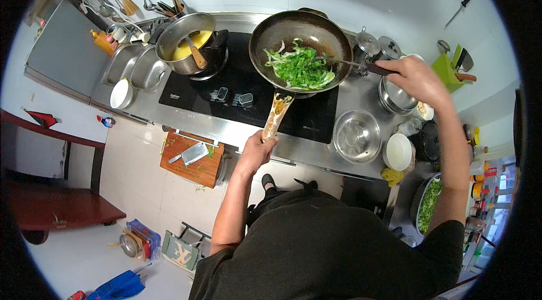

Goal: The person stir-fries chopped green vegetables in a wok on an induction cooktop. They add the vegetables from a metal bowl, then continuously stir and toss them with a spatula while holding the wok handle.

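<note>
A dark wok sits over the right side of a black glass cooktop. My left hand grips the end of its worn, stained handle. Chopped leafy greens with pale stalk pieces lie in a heap at the bottom of the wok. My right hand holds a spatula by its dark handle. The spatula's metal shaft reaches over the wok's right rim, and its tip is hidden among the greens.
A steel pot of yellow liquid with a ladle stands on the left burner. An empty steel bowl and a white bowl are right of the cooktop. Below the counter, a cleaver rests on a wooden board. A double sink is further left.
</note>
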Demonstrator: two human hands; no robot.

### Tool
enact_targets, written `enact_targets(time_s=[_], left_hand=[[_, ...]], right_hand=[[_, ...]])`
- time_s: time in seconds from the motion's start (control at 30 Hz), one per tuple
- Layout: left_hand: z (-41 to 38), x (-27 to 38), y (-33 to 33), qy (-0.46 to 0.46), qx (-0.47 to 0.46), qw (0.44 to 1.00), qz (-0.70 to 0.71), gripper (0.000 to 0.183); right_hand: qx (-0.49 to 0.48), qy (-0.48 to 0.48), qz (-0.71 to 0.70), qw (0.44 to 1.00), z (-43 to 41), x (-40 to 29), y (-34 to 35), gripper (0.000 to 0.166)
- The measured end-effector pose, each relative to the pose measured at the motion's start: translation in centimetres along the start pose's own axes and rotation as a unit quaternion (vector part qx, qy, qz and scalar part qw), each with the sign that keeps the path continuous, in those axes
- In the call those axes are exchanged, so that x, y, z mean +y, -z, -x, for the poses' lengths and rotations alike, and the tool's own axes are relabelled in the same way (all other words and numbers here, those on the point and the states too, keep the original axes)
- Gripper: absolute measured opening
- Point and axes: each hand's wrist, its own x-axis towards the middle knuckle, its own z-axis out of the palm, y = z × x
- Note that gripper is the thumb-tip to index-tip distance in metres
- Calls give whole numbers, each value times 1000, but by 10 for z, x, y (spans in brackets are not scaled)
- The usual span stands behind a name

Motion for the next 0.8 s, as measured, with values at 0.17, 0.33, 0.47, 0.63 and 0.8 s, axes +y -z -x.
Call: enact_targets(time_s=[0.17, 0.33, 0.47, 0.63, 0.8], left_hand=[[-2, 1, 0, -4, -15, 1000, 11, 21], [-2, 2, -2, 1, -1, 1000, -12, 22], [-1, -2, 2, -4, -4, 1000, 11, 22], [-4, 1, 0, 2, -12, 1000, 2, 22], [-2, 0, 0, -2, -5, 1000, 5, 22]], right_hand=[[-20, 81, 32, 996, 5, 18, -15, 34], [160, 72, -74, 982, -34, 38, -87, 35], [89, -103, -317, 939, -44, 48, -74, 32], [-62, -250, -703, 663, -88, 76, -145, 14], [-103, -184, -778, 592, -85, 43, -167, 26]])
